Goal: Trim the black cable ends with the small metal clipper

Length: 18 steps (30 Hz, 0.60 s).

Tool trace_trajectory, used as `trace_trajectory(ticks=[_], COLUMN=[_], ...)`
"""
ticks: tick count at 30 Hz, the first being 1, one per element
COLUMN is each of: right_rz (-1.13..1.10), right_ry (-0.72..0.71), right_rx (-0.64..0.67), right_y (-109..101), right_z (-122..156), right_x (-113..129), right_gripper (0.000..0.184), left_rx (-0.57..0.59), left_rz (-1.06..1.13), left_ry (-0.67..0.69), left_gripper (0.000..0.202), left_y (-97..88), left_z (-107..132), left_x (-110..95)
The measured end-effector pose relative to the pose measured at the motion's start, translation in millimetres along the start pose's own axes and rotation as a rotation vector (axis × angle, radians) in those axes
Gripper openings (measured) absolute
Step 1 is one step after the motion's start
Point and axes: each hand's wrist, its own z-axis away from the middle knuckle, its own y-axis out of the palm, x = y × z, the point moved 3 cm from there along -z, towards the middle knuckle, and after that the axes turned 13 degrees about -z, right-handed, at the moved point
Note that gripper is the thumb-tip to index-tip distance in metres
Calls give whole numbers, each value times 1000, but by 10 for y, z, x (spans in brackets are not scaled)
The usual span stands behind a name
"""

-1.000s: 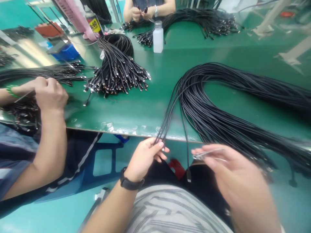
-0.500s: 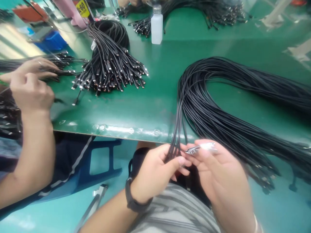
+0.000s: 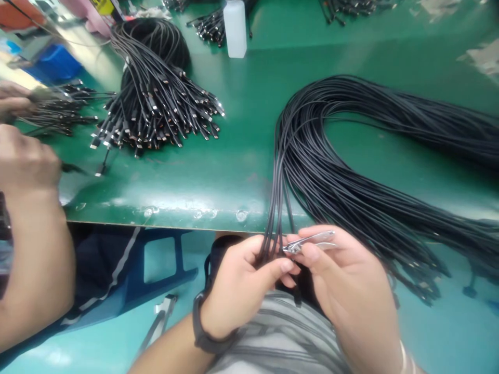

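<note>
My left hand is closed around several black cables that hang over the table's front edge. Between the fingers and thumb of my right hand is a silver nail clipper, its lever raised from the body. The clipper's jaws point left and sit right beside the cables at my left fingertips; whether they touch a cable I cannot tell. One cable end dangles below my hands. The held cables run up into a large bundle of black cables curved in a U on the green table.
Another cable bundle with metal plugs lies to the left. A white bottle stands at the back. At far left a co-worker's hand is near more cables. A blue stool is below the table edge.
The clipper's lever now stands further apart from its body. My view has shifted a little, so the table's things appear further left. The co-worker's arms have moved left in view.
</note>
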Motion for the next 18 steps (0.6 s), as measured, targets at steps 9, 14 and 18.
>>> trace_trajectory(ticks=[9,14,18], right_rz=[39,-84,-75], right_ry=[-26,66,45], right_rx=[-65,61,26], right_y=[-28,10,-14], right_z=[-28,-35,-41], right_x=[16,-4,28], right_gripper=[14,12,13], left_rx=[63,278,449], left_rz=[23,170,365], left_ry=[-75,-186,-188], left_gripper=[6,19,32], left_y=[7,-27,-3], left_z=[4,-75,-105], left_x=[35,121,149])
